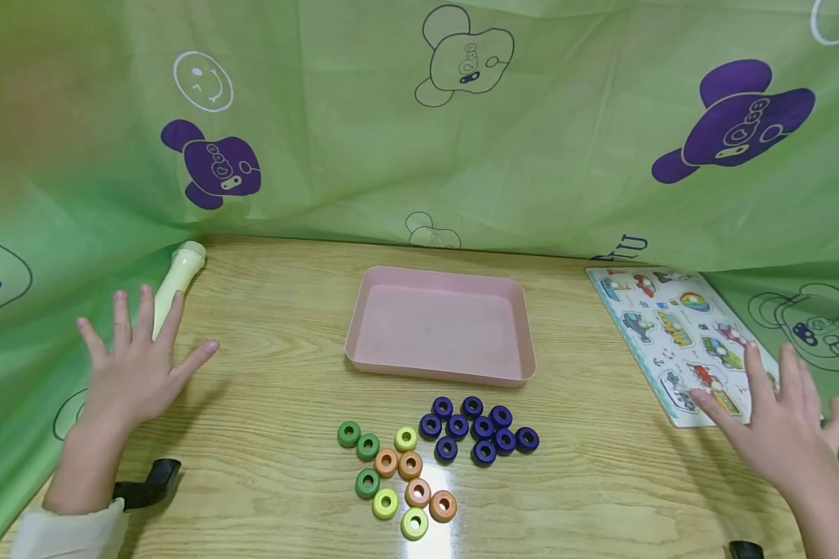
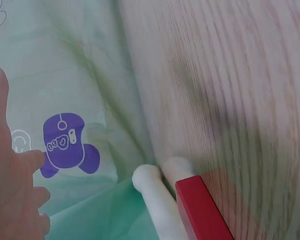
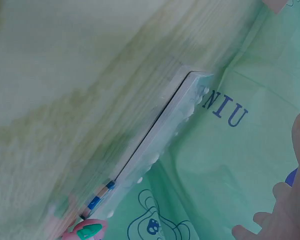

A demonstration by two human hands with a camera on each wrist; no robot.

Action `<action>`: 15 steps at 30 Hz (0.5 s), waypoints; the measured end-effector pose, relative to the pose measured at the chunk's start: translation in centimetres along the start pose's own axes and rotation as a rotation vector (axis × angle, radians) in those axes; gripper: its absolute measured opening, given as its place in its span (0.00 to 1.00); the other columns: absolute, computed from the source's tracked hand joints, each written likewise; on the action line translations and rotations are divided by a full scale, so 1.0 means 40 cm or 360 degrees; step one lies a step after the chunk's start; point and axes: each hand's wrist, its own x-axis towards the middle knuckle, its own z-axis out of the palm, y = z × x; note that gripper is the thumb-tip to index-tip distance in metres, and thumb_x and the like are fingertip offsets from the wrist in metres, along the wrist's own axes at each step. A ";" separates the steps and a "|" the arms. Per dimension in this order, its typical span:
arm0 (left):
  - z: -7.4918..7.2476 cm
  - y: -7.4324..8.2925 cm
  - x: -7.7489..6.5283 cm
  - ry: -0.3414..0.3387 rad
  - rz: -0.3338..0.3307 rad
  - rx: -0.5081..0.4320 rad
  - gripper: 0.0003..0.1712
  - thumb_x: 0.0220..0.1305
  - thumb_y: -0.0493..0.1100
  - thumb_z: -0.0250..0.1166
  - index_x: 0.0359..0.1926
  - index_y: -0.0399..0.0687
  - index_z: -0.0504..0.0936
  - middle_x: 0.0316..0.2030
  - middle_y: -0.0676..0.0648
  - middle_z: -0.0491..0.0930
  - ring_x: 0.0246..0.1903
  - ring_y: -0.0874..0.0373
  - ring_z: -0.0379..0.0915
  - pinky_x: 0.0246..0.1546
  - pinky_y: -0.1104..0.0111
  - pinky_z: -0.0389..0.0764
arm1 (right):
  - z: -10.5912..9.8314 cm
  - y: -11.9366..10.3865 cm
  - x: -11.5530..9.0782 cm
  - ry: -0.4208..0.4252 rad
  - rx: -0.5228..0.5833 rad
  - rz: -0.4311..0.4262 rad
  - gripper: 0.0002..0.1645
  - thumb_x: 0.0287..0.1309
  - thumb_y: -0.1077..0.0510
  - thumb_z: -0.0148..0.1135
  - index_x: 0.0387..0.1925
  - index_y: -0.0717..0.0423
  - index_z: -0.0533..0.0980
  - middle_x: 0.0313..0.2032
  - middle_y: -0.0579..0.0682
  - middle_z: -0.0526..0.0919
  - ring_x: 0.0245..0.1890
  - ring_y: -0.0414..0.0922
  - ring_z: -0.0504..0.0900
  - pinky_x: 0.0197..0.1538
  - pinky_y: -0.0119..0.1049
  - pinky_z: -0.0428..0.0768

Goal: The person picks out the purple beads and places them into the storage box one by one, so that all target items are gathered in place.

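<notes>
My left hand (image 1: pixel 129 380) is raised over the left side of the table, fingers straight and spread, holding nothing. It overlaps a cream-coloured rod with a wider rounded head (image 1: pixel 187 260), which leans by the green cloth. On the other side, my right hand (image 1: pixel 786 427) hovers with fingers apart beside a picture puzzle board (image 1: pixel 660 334) and grips nothing. Between the hands lie several dark purple rings (image 1: pixel 505 450), with green rings (image 1: pixel 367 494), orange rings (image 1: pixel 443 517) and yellow rings (image 1: pixel 415 536) scattered nearer the front. Behind them is a shallow pink tray (image 1: pixel 433 326).
Green cloth (image 1: pixel 349 116) with bear prints hangs behind the wooden table (image 1: pixel 266 349) and along both sides. A red block-shaped thing (image 2: pixel 202 210) appears beside the rod in the left wrist view. Black curved pieces (image 1: pixel 150 483) show near both wrists.
</notes>
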 end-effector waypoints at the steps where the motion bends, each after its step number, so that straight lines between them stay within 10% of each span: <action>1: 0.000 0.001 0.001 0.0001 0.0002 -0.0003 0.45 0.55 0.65 0.44 0.64 0.55 0.32 0.60 0.44 0.20 0.54 0.51 0.06 0.40 0.53 0.05 | -0.001 -0.001 0.001 0.0003 0.0004 -0.0004 0.53 0.48 0.35 0.48 0.63 0.49 0.30 0.60 0.54 0.18 0.58 0.55 0.20 0.45 0.64 0.19; 8: 0.001 0.021 0.016 -0.0009 0.0062 -0.0133 0.42 0.57 0.62 0.43 0.64 0.52 0.34 0.61 0.42 0.22 0.55 0.51 0.07 0.41 0.51 0.07 | -0.001 -0.007 0.007 0.0001 0.0021 -0.0026 0.54 0.47 0.35 0.49 0.63 0.48 0.30 0.60 0.54 0.18 0.58 0.57 0.21 0.45 0.63 0.19; 15: 0.016 0.054 0.046 -0.0241 0.0193 -0.0850 0.39 0.60 0.53 0.48 0.64 0.49 0.37 0.62 0.43 0.26 0.58 0.50 0.15 0.51 0.46 0.22 | 0.000 -0.035 0.020 -0.0005 0.0137 -0.0074 0.59 0.40 0.35 0.57 0.64 0.46 0.33 0.61 0.64 0.28 0.55 0.70 0.34 0.45 0.69 0.33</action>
